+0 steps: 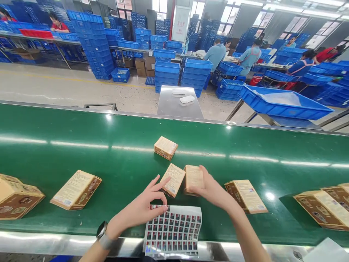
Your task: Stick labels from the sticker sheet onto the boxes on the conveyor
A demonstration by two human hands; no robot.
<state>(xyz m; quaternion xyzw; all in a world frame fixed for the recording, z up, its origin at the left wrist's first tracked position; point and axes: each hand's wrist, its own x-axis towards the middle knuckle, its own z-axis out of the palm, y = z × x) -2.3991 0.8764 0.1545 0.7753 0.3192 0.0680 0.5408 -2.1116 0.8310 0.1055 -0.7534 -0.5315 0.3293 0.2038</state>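
Observation:
My right hand (211,187) grips a small cream-and-brown carton (194,178), thumb on its near side and fingers over the far right edge. Under my left hand (144,207), a sheet of small dark-and-red stickers (173,233) lies across the belt's near edge. The left thumb and index finger pinch together at a sticker in the sheet's top row, right of which the backing is bare. My other left fingers are spread over a second carton (173,179), which sits against or close beside the held one. Another carton (165,147) stands farther back.
More cartons lie on the green belt (81,127), one at left (76,189), one at right (247,196) and others at both ends. Beyond the belt's rail stand a metal table (178,105), a blue tray (286,102) and stacked blue crates (94,47). Several people work farther back.

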